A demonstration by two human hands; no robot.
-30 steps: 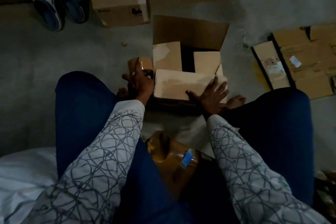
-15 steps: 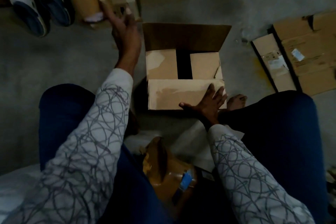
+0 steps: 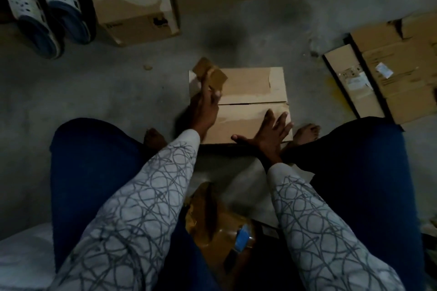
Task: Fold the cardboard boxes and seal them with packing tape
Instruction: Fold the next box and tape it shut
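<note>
The right hand (image 3: 269,134), fingers spread, pins the box (image 3: 250,87) flaps shut, likely so the left hand (image 3: 204,111), gripping the tape roll (image 3: 210,75), can seal the seam.

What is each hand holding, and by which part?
Left hand grips the tape roll by its near side; right hand holds nothing, pressing flat on the box.

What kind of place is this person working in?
Probably a storeroom or a packing corner, dimly lit. The floor is bare concrete, flattened cardboard lies on the right, a closed box stands by the clogs, and the left hand holds a tape roll over another box.
</note>
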